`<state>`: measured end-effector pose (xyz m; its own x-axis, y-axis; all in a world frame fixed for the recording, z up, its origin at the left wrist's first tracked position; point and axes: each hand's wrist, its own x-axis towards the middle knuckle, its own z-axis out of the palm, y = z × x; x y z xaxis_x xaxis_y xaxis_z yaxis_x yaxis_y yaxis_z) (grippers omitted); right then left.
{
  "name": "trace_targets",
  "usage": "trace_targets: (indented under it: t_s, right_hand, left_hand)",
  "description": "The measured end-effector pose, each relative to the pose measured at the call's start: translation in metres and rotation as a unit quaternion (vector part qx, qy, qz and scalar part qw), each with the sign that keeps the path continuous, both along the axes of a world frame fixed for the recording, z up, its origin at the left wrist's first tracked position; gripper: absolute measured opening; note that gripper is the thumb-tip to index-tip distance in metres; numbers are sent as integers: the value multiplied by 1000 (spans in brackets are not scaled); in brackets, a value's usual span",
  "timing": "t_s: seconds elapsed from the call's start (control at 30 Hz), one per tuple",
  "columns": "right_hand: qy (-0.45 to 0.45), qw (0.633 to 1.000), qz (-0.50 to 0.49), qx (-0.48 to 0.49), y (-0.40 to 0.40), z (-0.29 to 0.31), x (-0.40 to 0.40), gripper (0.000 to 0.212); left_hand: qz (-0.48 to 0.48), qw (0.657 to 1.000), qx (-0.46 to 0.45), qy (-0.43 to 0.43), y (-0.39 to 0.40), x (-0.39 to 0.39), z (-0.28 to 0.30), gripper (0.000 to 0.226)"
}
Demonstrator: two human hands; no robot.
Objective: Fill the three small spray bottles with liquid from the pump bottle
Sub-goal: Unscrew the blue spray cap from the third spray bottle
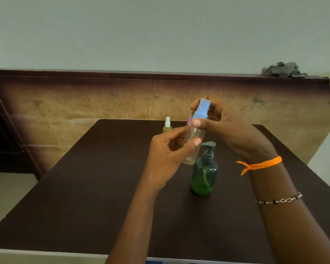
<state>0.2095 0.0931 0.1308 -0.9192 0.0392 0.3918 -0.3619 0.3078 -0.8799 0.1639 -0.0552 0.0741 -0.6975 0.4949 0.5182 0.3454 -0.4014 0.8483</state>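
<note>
I hold a clear small spray bottle (pixel 193 147) with a blue spray cap (pixel 201 109) in the air over the table. My left hand (pixel 168 155) grips its clear body between thumb and fingers. My right hand (pixel 223 126) pinches the blue cap at its base. Below them a green pump bottle (pixel 204 172) with a dark pump head stands upright, holding green liquid low down. A small spray bottle with a white cap (pixel 167 126) and yellowish-green contents stands farther back. A purple cap (pixel 189 121) of a third bottle peeks out behind my fingers; its body is hidden.
The bottles stand on a dark brown table (pixel 84 197). A worn wooden panel (pixel 84 105) rises behind its far edge, with a grey cloth (pixel 283 69) lying on the ledge on top at the right. Pale floor shows at the left.
</note>
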Motion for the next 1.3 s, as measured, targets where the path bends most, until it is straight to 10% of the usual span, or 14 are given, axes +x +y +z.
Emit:
trace_targets:
  t_s: [0.2,0.63,1.3]
  right_hand:
    - [-1,981,136,-141,0,-3,5,52]
    - [14,974,69,-215,0,-7,-6,73]
    - [81,899,-106,-417,40,-17,0,7]
  left_hand:
    - [-45,997,10,-57,2,2,-5,19]
    - [-52,993,23,-102,5,-1,-9,36]
    - [-72,989,-29,-129,5,-8,-36,38]
